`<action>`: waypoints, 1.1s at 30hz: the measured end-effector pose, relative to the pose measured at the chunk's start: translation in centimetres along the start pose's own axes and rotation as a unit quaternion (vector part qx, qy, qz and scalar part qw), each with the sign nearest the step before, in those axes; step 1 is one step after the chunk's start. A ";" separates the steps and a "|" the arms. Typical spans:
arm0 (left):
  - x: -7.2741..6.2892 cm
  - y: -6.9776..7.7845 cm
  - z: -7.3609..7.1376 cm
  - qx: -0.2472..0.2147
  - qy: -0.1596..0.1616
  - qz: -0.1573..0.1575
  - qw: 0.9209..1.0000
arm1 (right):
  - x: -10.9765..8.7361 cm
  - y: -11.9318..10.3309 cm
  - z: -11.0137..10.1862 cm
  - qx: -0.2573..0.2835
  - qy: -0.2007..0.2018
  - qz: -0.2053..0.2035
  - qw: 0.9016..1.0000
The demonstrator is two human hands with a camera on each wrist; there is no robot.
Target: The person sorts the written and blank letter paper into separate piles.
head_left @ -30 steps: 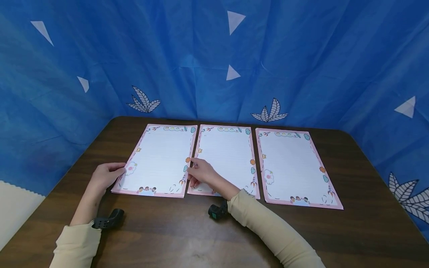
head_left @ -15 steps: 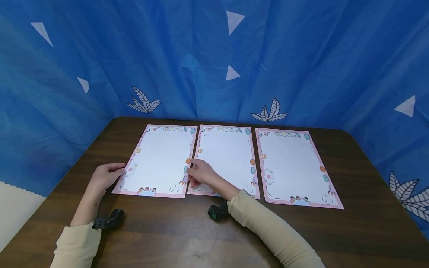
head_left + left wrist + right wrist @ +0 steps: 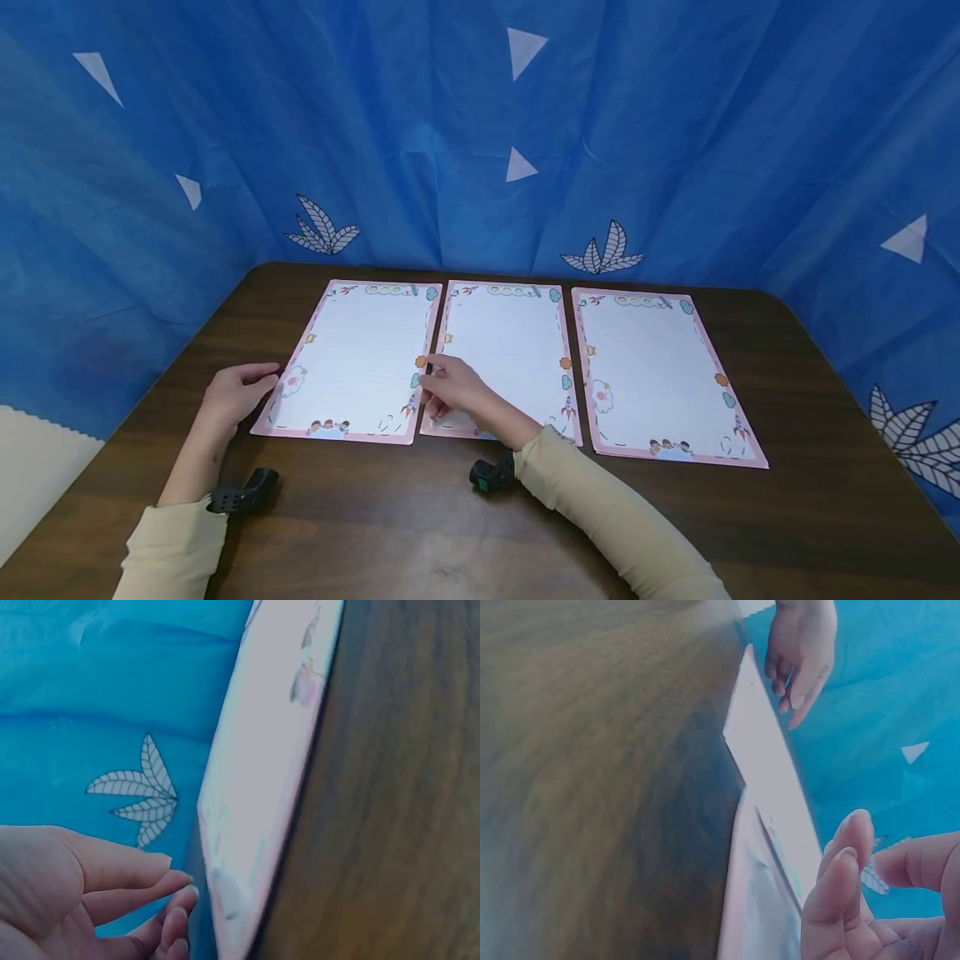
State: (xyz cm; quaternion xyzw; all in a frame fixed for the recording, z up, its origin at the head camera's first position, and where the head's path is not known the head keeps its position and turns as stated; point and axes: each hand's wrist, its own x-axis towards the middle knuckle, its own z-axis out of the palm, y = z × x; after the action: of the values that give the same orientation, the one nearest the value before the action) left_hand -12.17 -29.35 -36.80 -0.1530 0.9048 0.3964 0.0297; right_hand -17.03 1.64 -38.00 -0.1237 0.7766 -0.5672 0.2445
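Observation:
Three stacks of lined paper with pink printed borders lie side by side on the table: a left stack (image 3: 352, 358), a middle stack (image 3: 506, 333) and a right stack (image 3: 660, 375). My left hand (image 3: 234, 392) is at the left edge of the left stack. In the left wrist view its thumb and loosely bent fingers (image 3: 135, 889) show no paper between them. Over the middle stack's left part, my right hand (image 3: 453, 385) has its thumb and index finger at the left stack's right edge. The right wrist view shows a gap between that thumb and the fingers (image 3: 832, 892).
The dark wooden table (image 3: 360, 517) reaches back to a blue curtain (image 3: 480, 200) with white triangles and leaf prints. A black wrist camera (image 3: 243, 493) sits on the left wrist, another camera (image 3: 491, 473) on the right. A pale surface (image 3: 37, 467) shows at far left.
The left hand's fingertips have drawn slightly left at the left stack's edge. My right wrist has shifted a little to the right. The three stacks look nearly unmoved.

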 end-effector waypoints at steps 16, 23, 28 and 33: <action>-2.9 9.2 3.7 -0.007 -0.047 0.138 0.989 | -7.0 2.7 -9.2 -0.160 0.139 -0.075 0.974; -1.8 10.5 7.8 -0.065 -0.098 0.141 0.983 | -9.4 4.3 -12.6 -0.185 0.177 -0.067 0.964; -1.5 11.4 10.1 -0.114 -0.145 0.126 0.975 | -10.2 5.6 -13.5 -0.188 0.167 -0.050 0.967; -1.4 11.8 11.3 -0.136 -0.166 0.122 0.969 | -10.5 6.1 -13.4 -0.194 0.158 -0.050 0.967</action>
State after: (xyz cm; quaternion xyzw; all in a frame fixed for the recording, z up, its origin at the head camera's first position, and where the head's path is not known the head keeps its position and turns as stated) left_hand -15.12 -13.25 -35.93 0.0239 0.8368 0.5359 0.1095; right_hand -14.54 19.62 -38.08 -0.1163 0.8932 -0.4300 0.0613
